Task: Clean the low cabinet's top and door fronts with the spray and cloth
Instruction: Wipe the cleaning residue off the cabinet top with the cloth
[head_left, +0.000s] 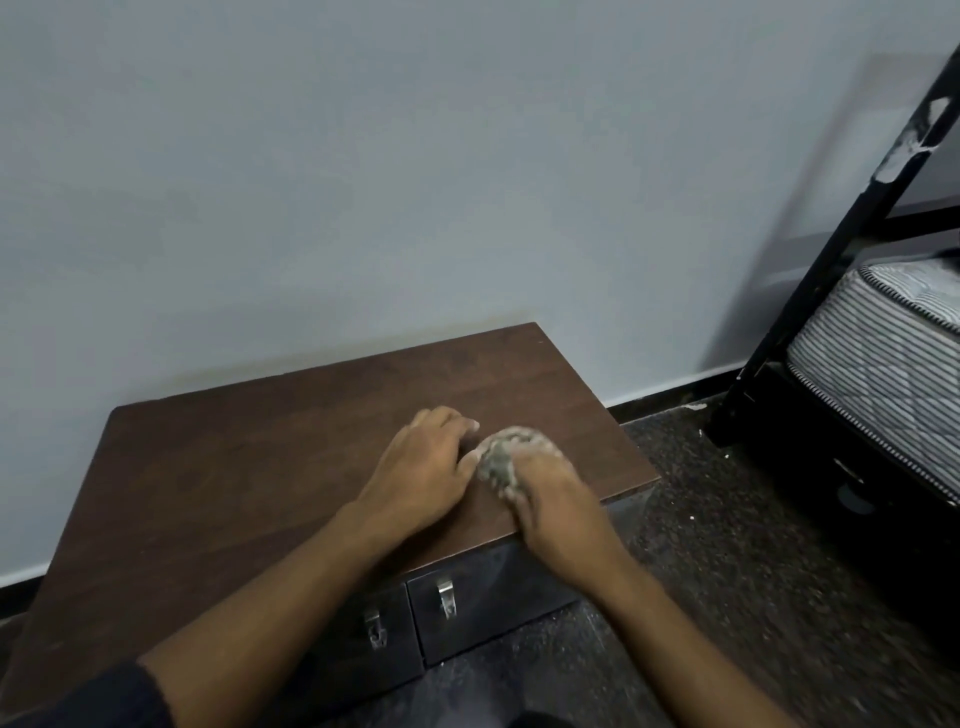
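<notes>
The low cabinet has a dark brown wooden top (249, 467) and black door fronts (483, 613) with metal handles (445, 597) below its near edge. A bunched grey-white cloth (501, 457) lies on the top near the right front corner. My right hand (550, 488) grips the cloth and holds it against the wood. My left hand (421, 467) rests flat on the top just left of the cloth, its fingers touching the cloth's edge. No spray bottle is in view.
A grey wall (415, 182) runs behind the cabinet. To the right stands a black metal bed frame (831, 249) with a striped mattress (883, 338). Dark speckled floor (753, 545) lies between the cabinet and the bed.
</notes>
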